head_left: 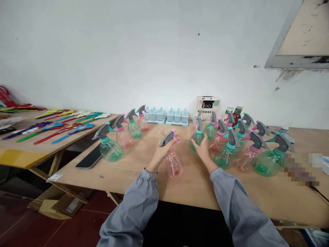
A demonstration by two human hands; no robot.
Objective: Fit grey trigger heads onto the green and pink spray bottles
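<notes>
If grabbing the pink bottle point(174, 164), take it by the neck, same as here: left hand point(161, 152) closed around it just under the spray head, close to the front of the table point(149, 147). Can't tell if lifted. Looks light, probably thin, stiff plastic, likely slick on the round belly. Right hand point(202, 147) wrapped around the green bottle point(197, 139), a bit further back. Can't spot a brand on either. Way back by the wall, a pack point(207, 106) with blurry Chinese characters and apparently glasses on black, plus a red bottle point(238, 111) with an unreadable label.
</notes>
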